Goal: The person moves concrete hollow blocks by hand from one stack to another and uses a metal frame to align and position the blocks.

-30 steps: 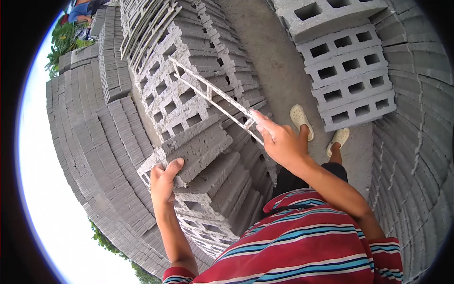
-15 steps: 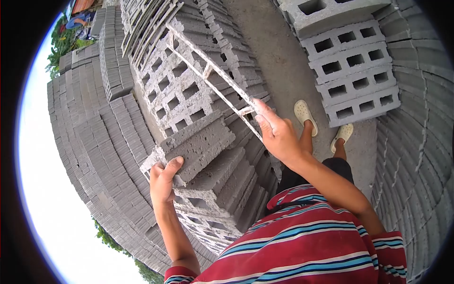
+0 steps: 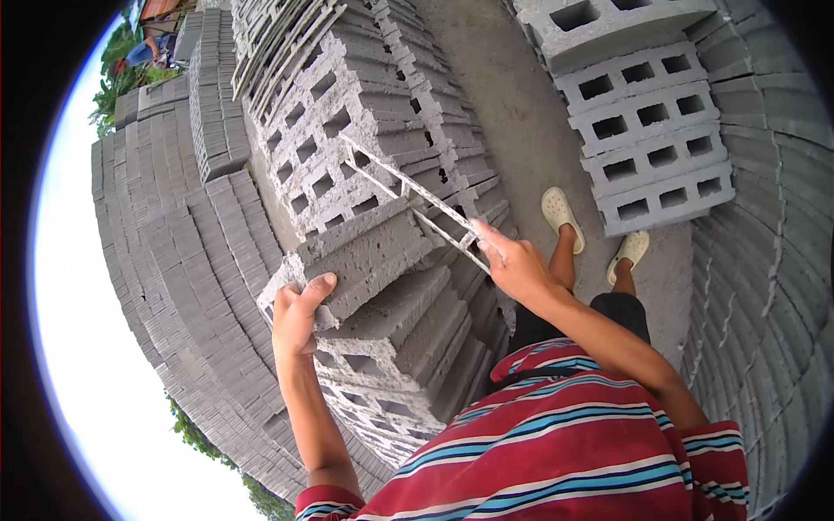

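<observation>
Our left hand clamped on near end of block, thumb over its face, other fingers partly hidden. Block lies askew on top of stack. Our right hand closed round ladder-shaped frame, held across block's far end; whether it touches, we cannot tell. Hands well apart. Step in hand, we judge: scraping rough edges off block. Next move seems to call for firm left hold, controlled stroke along edge
</observation>
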Demonstrator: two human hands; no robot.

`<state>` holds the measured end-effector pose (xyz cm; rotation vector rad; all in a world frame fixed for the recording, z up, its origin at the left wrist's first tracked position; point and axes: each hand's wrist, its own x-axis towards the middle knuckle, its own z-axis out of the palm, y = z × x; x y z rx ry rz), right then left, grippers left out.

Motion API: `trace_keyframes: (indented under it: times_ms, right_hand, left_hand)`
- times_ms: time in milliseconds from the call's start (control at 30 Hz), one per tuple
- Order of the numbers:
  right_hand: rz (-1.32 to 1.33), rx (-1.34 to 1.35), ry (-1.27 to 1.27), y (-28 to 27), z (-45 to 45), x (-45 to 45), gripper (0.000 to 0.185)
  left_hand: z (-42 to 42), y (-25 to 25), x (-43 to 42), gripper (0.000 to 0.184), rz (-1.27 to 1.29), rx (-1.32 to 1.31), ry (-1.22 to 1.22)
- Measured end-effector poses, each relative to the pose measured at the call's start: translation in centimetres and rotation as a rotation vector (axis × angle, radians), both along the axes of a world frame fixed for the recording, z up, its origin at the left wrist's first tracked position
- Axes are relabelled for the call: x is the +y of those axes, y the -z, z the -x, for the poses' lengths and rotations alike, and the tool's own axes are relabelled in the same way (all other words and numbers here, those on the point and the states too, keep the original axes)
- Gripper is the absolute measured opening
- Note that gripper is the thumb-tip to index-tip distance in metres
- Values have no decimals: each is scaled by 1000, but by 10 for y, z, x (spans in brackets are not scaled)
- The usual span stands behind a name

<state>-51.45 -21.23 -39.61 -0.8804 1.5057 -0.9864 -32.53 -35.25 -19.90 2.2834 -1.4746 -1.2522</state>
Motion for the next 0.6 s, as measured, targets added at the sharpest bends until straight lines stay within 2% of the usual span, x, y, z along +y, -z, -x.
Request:
trace_keyframes:
  times_ms: [100, 167, 233, 300, 367, 433, 467, 533, 567, 600]
  right_hand:
    - [28, 79, 118, -22, 16, -11, 41]
    - [197, 144, 288, -10, 29, -18, 36]
    - [70, 242, 264, -18, 64, -12, 34]
    - [154, 264, 346, -8, 90, 5, 34]
    - [69, 277, 361, -16, 117, 27, 35]
    - [100, 274, 412, -7, 131, 52, 35]
    - [102, 271, 430, -8, 138, 62, 35]
    - [185, 269, 485, -9, 145, 75, 35]
    - [135, 250, 455, -11, 149, 84, 35]
    - [83, 231, 432, -15, 152, 92, 35]
  left_hand:
    - [23, 0, -8, 38, -56, 87, -59]
    - [15, 17, -24, 39, -38, 30, -14]
    - [23, 25, -31, 41, -22, -20, 1]
    - [34, 27, -31, 43, -12, 29, -24]
    - [36, 24, -31, 46, -31, 15, -7]
    - [34, 26, -28, 46, 14, 23, -3]
    - [29, 30, -29, 58, 7, -23, 57]
    - [18, 39, -31, 67, 67, -220, 118]
    - [10, 38, -27, 72, 90, -326, 147]
    - [26, 17, -7, 83, 165, -478, 285]
